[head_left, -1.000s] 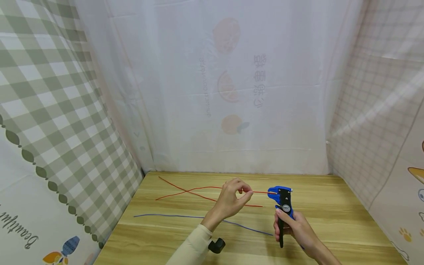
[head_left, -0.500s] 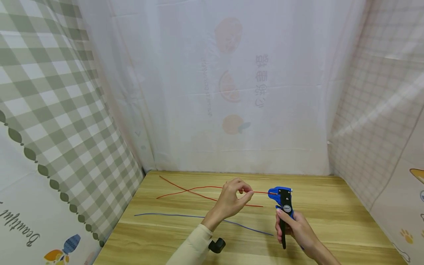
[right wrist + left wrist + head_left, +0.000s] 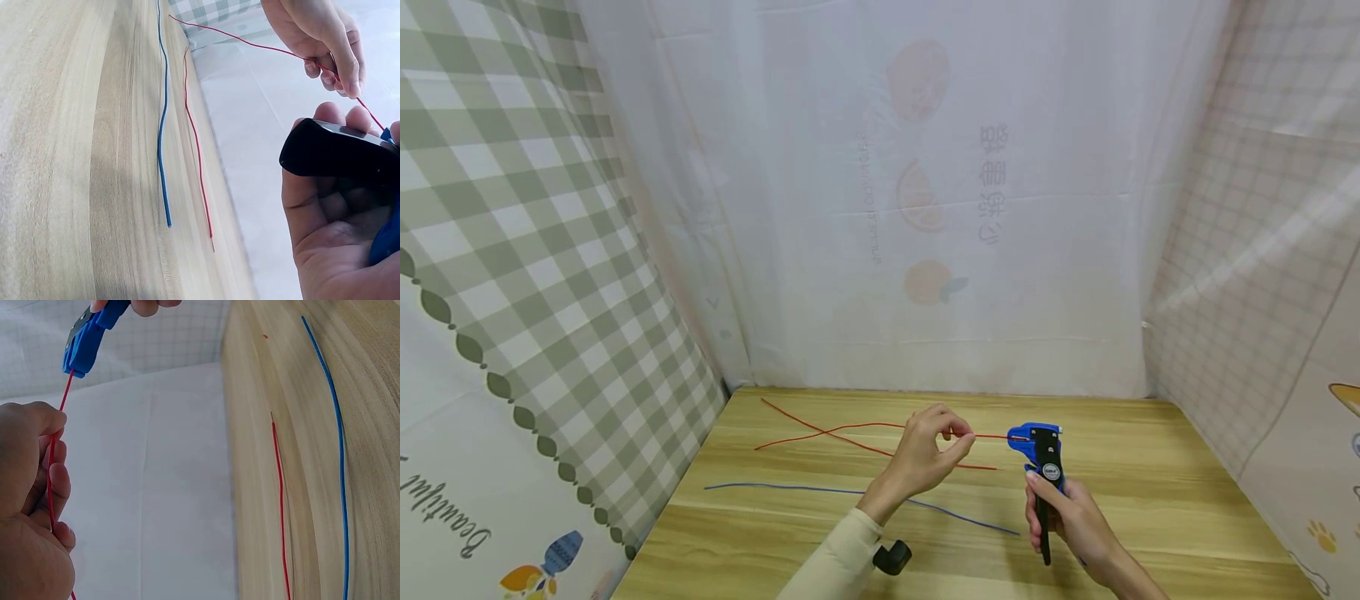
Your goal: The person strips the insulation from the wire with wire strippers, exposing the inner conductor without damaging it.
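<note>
Running from pinching left hand, red wire meets stripper gripped by right hand

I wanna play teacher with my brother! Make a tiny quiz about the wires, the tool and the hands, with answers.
1. True or false: the blue wire lies on the table.
2. Which hand grips the blue-and-black tool? A: left. B: right. C: both.
3. Fill in two words: the left hand holds a ____ ____ that reaches the tool.

Key: 1. True. 2. B, the right hand. 3. red wire.
</note>
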The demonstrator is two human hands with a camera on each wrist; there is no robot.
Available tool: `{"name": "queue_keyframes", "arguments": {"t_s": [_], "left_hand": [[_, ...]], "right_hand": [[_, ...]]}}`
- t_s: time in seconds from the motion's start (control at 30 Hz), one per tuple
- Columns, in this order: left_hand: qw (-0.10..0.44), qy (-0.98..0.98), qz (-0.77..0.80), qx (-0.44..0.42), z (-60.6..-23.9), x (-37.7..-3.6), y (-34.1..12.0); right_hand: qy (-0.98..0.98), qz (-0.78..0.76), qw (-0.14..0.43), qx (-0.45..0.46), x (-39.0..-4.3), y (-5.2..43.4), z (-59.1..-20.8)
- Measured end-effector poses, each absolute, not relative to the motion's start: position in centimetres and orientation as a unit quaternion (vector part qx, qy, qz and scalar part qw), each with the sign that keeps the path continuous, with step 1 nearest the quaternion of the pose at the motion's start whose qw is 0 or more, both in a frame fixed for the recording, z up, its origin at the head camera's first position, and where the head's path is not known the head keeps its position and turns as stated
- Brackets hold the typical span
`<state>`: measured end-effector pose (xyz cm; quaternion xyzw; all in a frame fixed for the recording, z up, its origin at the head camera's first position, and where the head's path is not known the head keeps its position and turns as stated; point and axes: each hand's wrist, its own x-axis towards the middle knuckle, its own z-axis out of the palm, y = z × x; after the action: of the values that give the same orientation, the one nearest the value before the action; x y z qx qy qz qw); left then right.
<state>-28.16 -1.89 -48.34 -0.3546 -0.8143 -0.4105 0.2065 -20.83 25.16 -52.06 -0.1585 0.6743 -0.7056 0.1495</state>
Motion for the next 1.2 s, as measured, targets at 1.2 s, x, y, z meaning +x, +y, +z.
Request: {"name": "queue_keyframes", "arguments": {"t_s": [1.2], "left_hand": [[0.217, -0.81, -0.413, -0.355, -48.83, -28.27, -1.8]], "right_hand": [[0.657, -0.728, 0.138, -0.139, -20.69, 24.37, -52.21]]}}
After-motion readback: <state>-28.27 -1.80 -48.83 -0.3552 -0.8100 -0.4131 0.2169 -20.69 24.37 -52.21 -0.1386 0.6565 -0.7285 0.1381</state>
